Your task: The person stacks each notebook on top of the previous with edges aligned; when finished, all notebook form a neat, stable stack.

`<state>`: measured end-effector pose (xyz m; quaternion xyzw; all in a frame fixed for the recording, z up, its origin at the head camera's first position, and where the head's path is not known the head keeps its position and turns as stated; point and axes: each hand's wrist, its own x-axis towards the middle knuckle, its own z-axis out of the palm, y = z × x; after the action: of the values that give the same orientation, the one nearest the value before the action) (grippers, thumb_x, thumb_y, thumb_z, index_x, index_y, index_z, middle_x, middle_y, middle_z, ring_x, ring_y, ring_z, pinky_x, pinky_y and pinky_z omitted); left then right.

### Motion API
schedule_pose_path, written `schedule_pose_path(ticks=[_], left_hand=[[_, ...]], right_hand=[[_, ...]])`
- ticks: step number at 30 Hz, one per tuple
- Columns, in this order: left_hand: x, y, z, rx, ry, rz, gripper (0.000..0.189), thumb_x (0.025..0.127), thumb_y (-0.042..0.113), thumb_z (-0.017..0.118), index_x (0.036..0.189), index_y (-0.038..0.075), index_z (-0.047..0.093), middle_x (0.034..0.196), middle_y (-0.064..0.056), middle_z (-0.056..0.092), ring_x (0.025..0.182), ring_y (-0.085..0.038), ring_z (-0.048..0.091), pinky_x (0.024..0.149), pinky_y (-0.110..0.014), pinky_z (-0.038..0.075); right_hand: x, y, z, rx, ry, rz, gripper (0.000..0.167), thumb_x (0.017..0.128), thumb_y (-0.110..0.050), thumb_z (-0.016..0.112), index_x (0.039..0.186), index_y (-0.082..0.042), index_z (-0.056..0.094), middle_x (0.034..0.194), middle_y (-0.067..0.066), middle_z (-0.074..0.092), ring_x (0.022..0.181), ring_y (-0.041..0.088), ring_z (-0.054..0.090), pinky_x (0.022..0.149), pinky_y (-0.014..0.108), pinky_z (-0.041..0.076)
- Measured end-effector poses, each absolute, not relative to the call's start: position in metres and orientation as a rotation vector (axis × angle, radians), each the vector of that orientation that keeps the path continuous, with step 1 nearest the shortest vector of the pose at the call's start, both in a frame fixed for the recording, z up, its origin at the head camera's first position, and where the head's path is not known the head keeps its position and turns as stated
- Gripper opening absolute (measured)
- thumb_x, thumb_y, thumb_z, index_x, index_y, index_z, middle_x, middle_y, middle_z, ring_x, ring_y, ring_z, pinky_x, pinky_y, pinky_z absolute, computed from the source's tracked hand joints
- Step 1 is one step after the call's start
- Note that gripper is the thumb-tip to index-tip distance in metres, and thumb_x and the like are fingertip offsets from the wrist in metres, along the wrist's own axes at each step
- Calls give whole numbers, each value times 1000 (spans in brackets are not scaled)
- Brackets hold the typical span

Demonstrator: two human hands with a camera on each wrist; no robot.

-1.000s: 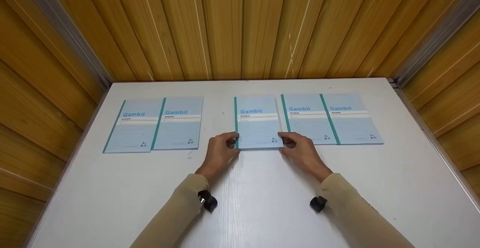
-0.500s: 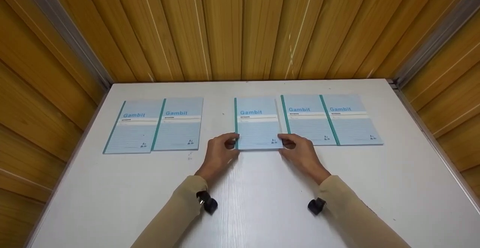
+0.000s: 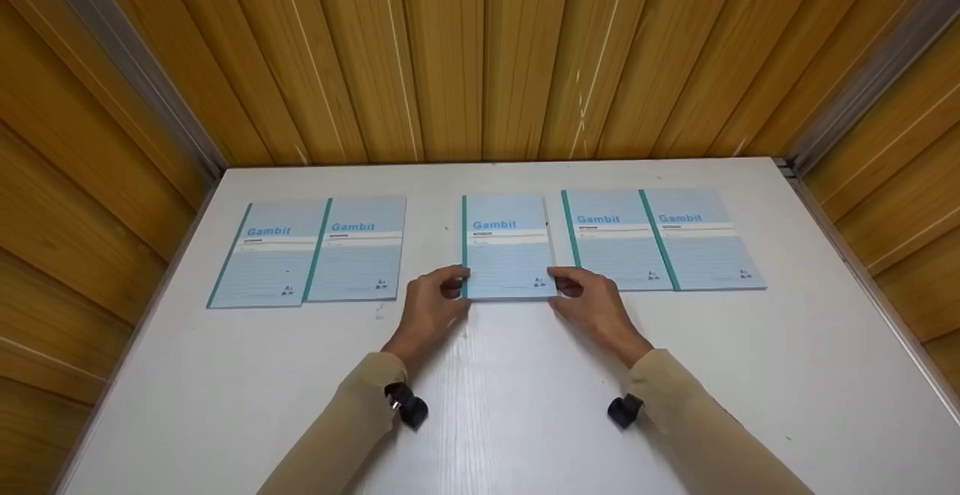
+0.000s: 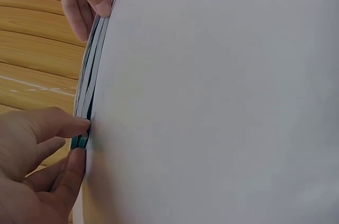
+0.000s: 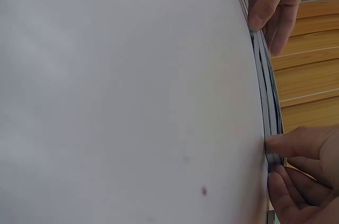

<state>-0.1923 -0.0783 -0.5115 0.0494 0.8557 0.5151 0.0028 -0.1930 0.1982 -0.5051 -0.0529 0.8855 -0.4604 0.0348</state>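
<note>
A light-blue notebook (image 3: 508, 259) with a green spine and "Gambit" on its cover lies in the middle of the white table. Its left side, near the front corner, is pinched by my left hand (image 3: 431, 300); my right hand (image 3: 592, 300) pinches the opposite side. Seen edge-on in the left wrist view, layered page edges (image 4: 90, 83) run between the two hands, with thin dark gaps. From the right wrist, the thumb and fingers (image 5: 302, 142) meet the corner of these layers (image 5: 267, 91).
Two matching notebooks lie side by side at the left (image 3: 259, 262) (image 3: 356, 255). Another pair lies at the right (image 3: 619, 251) (image 3: 705, 247), close to the middle one. A wood-patterned wall (image 3: 480, 60) rises behind the white table (image 3: 510, 405).
Over the last half second the middle notebook has shifted slightly left, both hands moving with it. Its gap to the right pair has widened. The other notebooks stay in place.
</note>
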Motion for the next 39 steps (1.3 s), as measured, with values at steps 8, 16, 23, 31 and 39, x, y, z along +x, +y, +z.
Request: schedule_pose_path(ticks=[8, 16, 23, 31, 39], left_hand=[[-193, -90, -514, 181, 2715, 1625, 49, 85, -11, 81, 131, 0, 72, 124, -17, 74, 104, -26, 71, 92, -36, 61], [-191, -97, -513, 154, 2718, 1627, 49, 85, -11, 80, 132, -1, 72, 123, -17, 74, 103, -26, 71, 92, -38, 61], [-189, -101, -512, 162, 2737, 1632, 47, 85, -12, 79, 131, -2, 73, 116, -16, 75, 101, -27, 69, 89, -41, 60], [-187, -101, -511, 130, 2735, 1620, 49, 86, -12, 78, 134, 0, 71, 122, -17, 73, 105, -26, 69, 92, -40, 60], [-181, -113, -506, 127, 2725, 1681, 49, 91, -2, 80, 139, 1, 67, 131, -18, 70, 116, -31, 68, 100, -43, 58]], right_hand=[[-194, 190, -505, -164, 2694, -1414, 53, 92, 1, 80, 143, -3, 66, 128, 12, 70, 119, 28, 66, 104, 42, 55], [-196, 183, -505, -182, 2679, -1423, 52, 92, 0, 80, 142, -3, 66, 127, 11, 70, 118, 27, 66, 104, 43, 55], [-197, 179, -505, -218, 2681, -1457, 49, 92, 1, 80, 140, -1, 68, 125, 12, 72, 116, 27, 67, 101, 41, 56], [-196, 179, -503, -208, 2650, -1457, 52, 93, -3, 80, 143, -1, 64, 126, 13, 70, 117, 27, 66, 103, 41, 55], [-194, 175, -498, -197, 2705, -1550, 52, 98, -16, 77, 146, -3, 62, 136, 16, 66, 125, 33, 63, 109, 46, 51]])
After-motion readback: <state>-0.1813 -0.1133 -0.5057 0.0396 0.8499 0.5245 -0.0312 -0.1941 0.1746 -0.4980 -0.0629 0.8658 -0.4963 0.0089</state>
